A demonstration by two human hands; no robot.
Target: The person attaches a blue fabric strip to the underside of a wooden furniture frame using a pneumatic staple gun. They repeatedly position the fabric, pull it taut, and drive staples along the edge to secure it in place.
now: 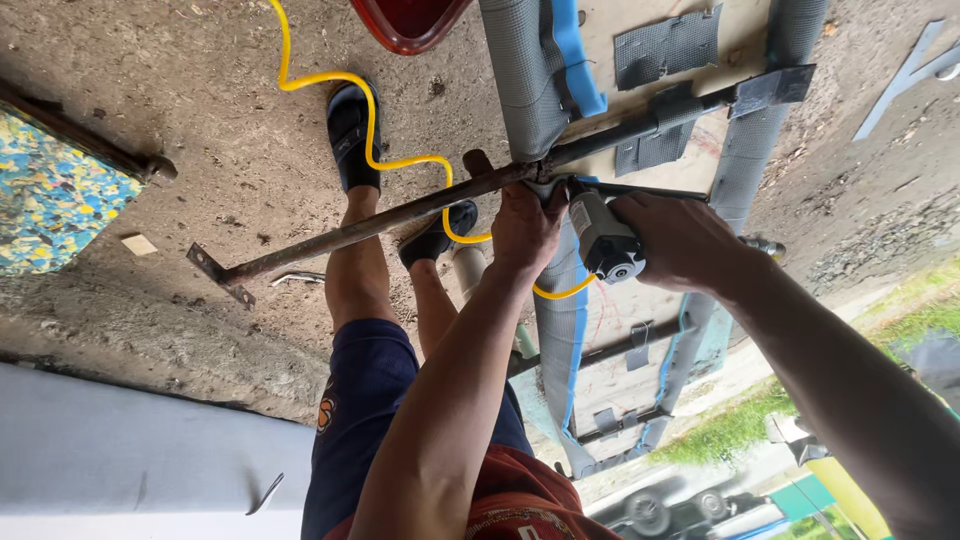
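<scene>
Far left, a block of speckled foam point(45, 195) pokes in from the edge, with bare concrete ground point(200, 120) open beside it. A long rusty metal bar point(400, 212) slants up from a flat foot plate near the foam toward another plate at the upper right, crossing over a wooden frame point(650, 60) edged in grey fabric. A yellow coiled hose point(370, 120) winds down past a black sandal point(352, 135) and runs under the bar. The left hand point(525, 228) is clenched around the bar about midway along it. Just right of it, the right hand point(680, 240) grips a grey air tool point(605, 240) pressed close against the bar and frame. Past the frame's right edge lies open dirt, then a strip of grass point(740, 420).
</scene>
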